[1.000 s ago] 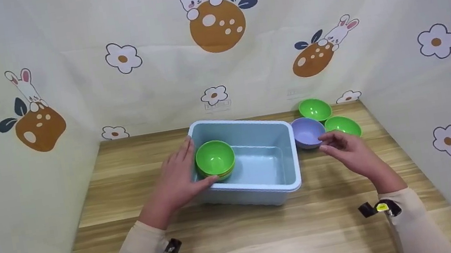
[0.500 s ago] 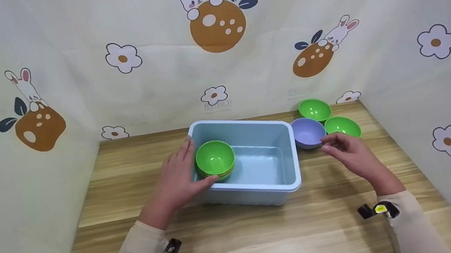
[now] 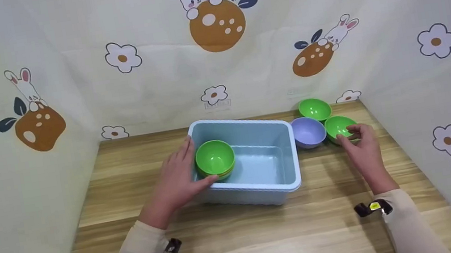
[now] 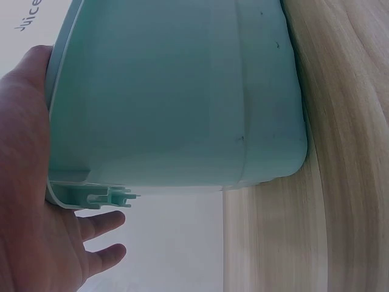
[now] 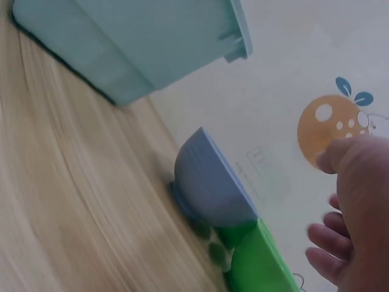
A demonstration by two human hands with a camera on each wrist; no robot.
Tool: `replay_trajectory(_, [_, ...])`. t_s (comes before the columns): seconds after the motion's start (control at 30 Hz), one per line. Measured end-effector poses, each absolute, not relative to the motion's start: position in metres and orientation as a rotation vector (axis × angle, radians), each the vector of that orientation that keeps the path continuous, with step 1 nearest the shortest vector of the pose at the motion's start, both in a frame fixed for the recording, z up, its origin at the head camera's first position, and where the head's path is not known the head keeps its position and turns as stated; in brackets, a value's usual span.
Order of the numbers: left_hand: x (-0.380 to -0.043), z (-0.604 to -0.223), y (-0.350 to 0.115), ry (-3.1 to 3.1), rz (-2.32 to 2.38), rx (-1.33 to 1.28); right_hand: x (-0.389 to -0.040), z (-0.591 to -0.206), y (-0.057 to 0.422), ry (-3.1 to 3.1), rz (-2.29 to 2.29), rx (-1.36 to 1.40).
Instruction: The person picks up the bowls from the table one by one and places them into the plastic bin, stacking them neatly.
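Note:
My left hand [image 3: 174, 180] rests over the near left corner of a light blue plastic bin [image 3: 248, 197]. Its thumb lies across the front rim, and in the left wrist view two fingertips [image 4: 104, 258] stick out past the bin's side. Inside the bin, at the left, stands a stack of bowls with a green bowl [image 3: 215, 159] on top. To the right, my right hand [image 3: 364, 150] hovers over the nearest green bowl [image 3: 335, 124], thumb and fingers apart and overlapping its rim. A purple bowl [image 5: 213, 182] sits left of that one.
Another green bowl [image 3: 314, 109] stands behind the purple one, near the back wall. Patterned fabric walls [image 3: 148, 93] enclose the back and both sides. The wooden tabletop [image 3: 244, 245] extends in front of the bin.
My right hand has shifted right, from the purple bowl's edge to over the nearest green bowl. My left hand, the bin and the stack inside have not moved.

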State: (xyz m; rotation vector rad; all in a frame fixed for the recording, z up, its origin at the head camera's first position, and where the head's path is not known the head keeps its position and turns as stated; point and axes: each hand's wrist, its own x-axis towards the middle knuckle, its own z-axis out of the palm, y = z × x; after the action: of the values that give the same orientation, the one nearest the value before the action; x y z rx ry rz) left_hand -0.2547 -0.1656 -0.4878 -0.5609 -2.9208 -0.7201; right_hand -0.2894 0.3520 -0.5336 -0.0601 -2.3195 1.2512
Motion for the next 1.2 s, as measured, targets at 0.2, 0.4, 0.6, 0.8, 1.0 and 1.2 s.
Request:
replay_trajectory(0.2, [-0.255, -0.488, -0.165, -2.924, -0.718, -0.564, -0.294, -0.542, 0.364, -2.306, 1.221, -0.245])
replay_trajectory(0.4, [-0.254, -0.486, -0.166, -2.93, -0.706, -0.572, -0.303, -0.553, 0.376, -2.373, 1.271, -0.376])
replay_trajectory(0.6, [-0.254, -0.487, -0.166, -2.936, -0.699, -0.557, -0.313, -0.565, 0.385, -2.438, 1.338, -0.39])
replay_trajectory(0.8, [-0.253, -0.486, -0.166, -2.943, -0.726, -0.543, -0.321, -0.57, 0.387, -2.454, 1.387, -0.352])
replay_trajectory(1.0, [-0.254, -0.487, -0.166, -2.951, -0.704, -0.538, -0.325, -0.574, 0.391, -2.47, 1.393, -0.328])
replay_trajectory(1.2, [-0.254, -0.487, -0.166, -2.936, -0.707, -0.548, -0.328, -0.576, 0.393, -2.48, 1.422, -0.329])
